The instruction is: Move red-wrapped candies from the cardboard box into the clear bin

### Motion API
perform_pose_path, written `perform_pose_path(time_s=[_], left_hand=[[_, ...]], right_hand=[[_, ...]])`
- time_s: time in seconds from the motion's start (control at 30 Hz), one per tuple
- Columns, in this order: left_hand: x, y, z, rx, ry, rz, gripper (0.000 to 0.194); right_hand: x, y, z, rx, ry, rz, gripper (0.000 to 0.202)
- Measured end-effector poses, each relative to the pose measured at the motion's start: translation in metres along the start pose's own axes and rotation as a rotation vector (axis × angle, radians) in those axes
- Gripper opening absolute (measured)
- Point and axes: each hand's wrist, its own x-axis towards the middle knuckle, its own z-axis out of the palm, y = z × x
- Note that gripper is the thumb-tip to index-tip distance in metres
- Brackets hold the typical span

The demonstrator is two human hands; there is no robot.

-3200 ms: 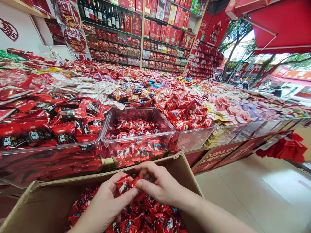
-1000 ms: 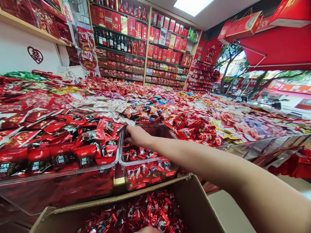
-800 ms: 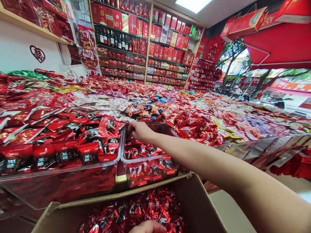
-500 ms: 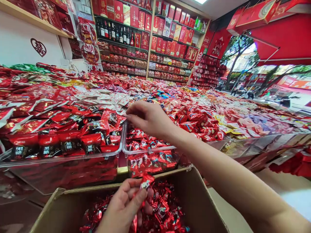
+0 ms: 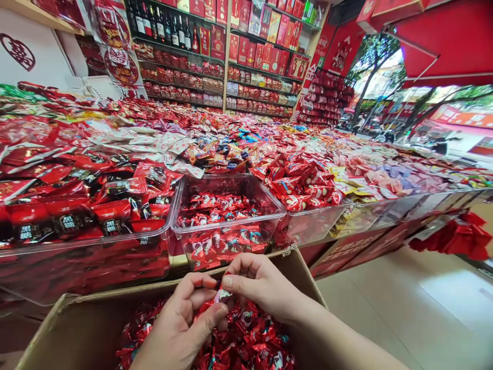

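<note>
Over an open cardboard box (image 5: 57, 331), my two hands meet at a small red wrapped candy (image 5: 222, 295). My left hand (image 5: 185, 313) has it between thumb and fingers. From the right, my right hand (image 5: 264, 285) pinches the upper end of the same candy, its fingers closed. Many similar shiny red candies (image 5: 254, 334) lie loose in the box beneath the hands. Just beyond the box stands a clear plastic bin (image 5: 265, 200), partly filled with red candies (image 5: 219, 208) that look alike. My fingers partly cover the held candy.
Left of that bin, another clear bin holds black-and-red packets (image 5: 111, 216). To its right are heaped red packets (image 5: 300, 180). Behind spreads a wide display of wrapped sweets, backed by shelves (image 5: 227, 67) of boxes and bottles. Tiled floor (image 5: 377, 303) shows at right.
My right hand has come down from above the clear bin to the candy in my left hand. The view has tilted downward and shifted slightly right.
</note>
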Motion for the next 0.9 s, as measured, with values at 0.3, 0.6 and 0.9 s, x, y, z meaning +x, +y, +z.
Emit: perform_pose_path(time_s=[0.3,0.6,0.9], left_hand=[[0.005,0.007,-0.004,0.017,0.136,-0.013,0.032],[0.006,0.008,-0.004,0.048,0.223,0.042,0.030],[0.007,0.007,-0.009,-0.019,0.229,-0.016,0.032]], right_hand=[[-0.002,0.001,-0.006,-0.015,0.045,-0.050,0.030],[0.001,0.004,-0.006,-0.050,-0.039,-0.046,0.036],[-0.015,-0.029,-0.001,-0.463,0.065,-0.214,0.021]])
